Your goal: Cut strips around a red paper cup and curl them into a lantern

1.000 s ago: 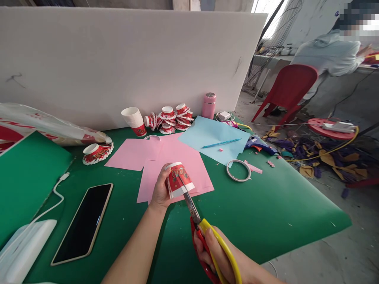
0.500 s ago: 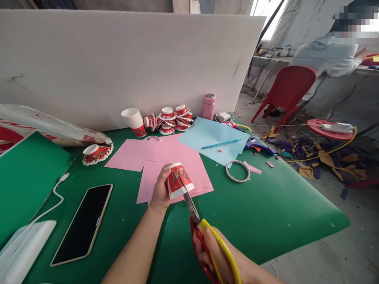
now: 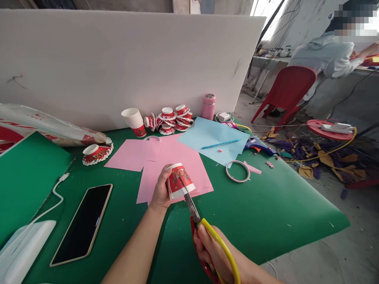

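Observation:
My left hand point(image 3: 160, 189) is closed around the left side of a red printed paper cup point(image 3: 177, 178), which is turned upside down and slightly tilted, its white rim low. In my right hand point(image 3: 209, 246) are scissors point(image 3: 194, 215) with red and yellow handles. One blade lies across the outside of the cup's wall from the rim upward; the other blade is mostly hidden inside it. Pink paper sheets point(image 3: 189, 161) lie beneath the cup. Farther back stand a stack of paper cups point(image 3: 132, 120) and several cups with cut, folded-out rims point(image 3: 167, 116).
A phone point(image 3: 83, 225) and a white cable point(image 3: 56, 193) lie at left. To the right are a tape roll point(image 3: 227, 169), blue paper point(image 3: 207, 132) with a pencil point(image 3: 220, 144), and a glue gun point(image 3: 260, 145). Behind stands a pink flask point(image 3: 209, 106). A person sits on a red chair point(image 3: 288, 90).
The cup, my left hand and the scissors stay almost in place, with only slight shifts at the handles. The seated person's arm has moved a little.

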Tool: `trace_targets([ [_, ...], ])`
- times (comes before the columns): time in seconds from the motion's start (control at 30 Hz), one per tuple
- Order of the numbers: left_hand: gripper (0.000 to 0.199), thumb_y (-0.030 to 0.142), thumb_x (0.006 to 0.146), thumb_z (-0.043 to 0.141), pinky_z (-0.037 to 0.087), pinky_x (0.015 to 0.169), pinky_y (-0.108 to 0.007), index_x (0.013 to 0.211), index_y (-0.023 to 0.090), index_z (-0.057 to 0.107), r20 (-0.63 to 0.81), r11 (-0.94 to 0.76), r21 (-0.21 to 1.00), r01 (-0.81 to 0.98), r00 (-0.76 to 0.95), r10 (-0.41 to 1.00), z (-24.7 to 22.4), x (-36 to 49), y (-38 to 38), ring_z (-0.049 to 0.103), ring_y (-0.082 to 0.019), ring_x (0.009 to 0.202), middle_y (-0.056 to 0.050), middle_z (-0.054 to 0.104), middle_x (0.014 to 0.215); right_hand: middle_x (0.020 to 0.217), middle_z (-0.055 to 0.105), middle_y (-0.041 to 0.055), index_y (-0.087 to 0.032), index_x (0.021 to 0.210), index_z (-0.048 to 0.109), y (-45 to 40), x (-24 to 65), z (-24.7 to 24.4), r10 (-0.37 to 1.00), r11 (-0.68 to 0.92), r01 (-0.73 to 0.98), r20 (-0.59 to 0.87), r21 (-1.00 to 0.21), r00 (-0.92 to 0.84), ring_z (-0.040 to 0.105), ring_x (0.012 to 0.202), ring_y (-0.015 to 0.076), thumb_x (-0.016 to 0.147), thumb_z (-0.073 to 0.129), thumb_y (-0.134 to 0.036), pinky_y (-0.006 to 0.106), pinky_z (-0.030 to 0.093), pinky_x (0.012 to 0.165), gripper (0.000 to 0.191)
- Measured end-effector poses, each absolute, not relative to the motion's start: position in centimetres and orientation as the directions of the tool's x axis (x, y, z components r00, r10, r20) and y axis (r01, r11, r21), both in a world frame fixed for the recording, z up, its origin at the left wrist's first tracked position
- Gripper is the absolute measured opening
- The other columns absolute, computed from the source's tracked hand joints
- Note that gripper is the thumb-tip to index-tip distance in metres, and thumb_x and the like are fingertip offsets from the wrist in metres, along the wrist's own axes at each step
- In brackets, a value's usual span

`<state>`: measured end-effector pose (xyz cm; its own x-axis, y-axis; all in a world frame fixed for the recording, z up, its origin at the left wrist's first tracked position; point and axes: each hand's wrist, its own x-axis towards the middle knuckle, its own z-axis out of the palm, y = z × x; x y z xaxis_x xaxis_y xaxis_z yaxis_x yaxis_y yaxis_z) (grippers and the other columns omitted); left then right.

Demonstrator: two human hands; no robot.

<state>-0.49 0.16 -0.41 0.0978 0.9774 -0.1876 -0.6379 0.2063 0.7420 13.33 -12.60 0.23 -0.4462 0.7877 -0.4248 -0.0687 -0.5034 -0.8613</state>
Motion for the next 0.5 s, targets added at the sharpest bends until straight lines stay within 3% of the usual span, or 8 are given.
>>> trace_targets([
  [0.5,0.024,0.031,0.066,0.067,0.049,0.068,-0.034,0.085,0.018,0.06,-0.175,0.207,0.749,-0.629,0.113,0.978,-0.04,-0.27,-0.03,0.064,-0.02,0.071,-0.004,0.068,0.081,0.046,0.026,-0.0079,-0.019,0.056,0.03,-12.75,13.59,-0.38,0.847,-0.378,0.058,-0.37,-0.924,-0.381,0.021,0.041,0.0031,0.075,0.025,-0.08,0.021,0.017,0.039,0.063],
])
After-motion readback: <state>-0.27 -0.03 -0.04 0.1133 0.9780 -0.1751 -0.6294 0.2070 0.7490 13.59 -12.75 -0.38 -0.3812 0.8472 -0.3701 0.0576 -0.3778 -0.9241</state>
